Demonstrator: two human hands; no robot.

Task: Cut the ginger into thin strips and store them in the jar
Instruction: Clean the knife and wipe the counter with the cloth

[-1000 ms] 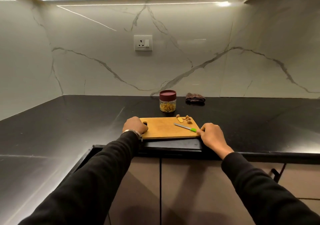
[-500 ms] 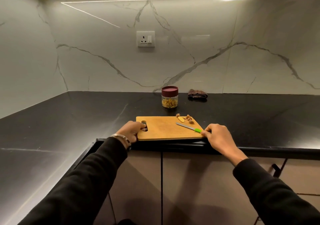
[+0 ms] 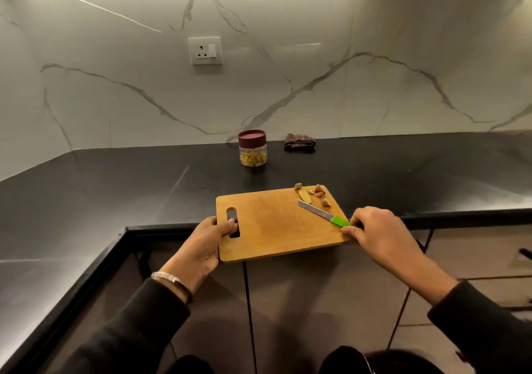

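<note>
Gripping the wooden cutting board (image 3: 273,227) at its two short ends, both hands hold it at the centre of the frame, its near half jutting out past the front edge of the black bench (image 3: 115,195). The left hand (image 3: 201,250) clasps the board's left end, thumb on top beside the slot handle and fingers curled underneath. The right hand (image 3: 377,235) pinches the board's right edge, its thumb and fingertips touching the green handle of the knife (image 3: 324,214), which lies flat on the board with the blade pointing toward the upper left. Beyond the blade tip, at the board's far right corner, lie a few ginger pieces (image 3: 313,193), one a pale slice and the others small brownish scraps.

Above the board in the frame, the jar (image 3: 252,148) stands upright on the bench near the marble wall (image 3: 345,85), well apart from the board. Its dark red lid is on, and yellow ginger strips (image 3: 252,158) fill its lower part. Just right of the jar lies a crumpled dark checked cloth (image 3: 299,141). A white wall socket (image 3: 205,51) sits above, left of the jar. A metal bangle (image 3: 169,277) circles the left wrist, and both arms wear dark sleeves.
</note>
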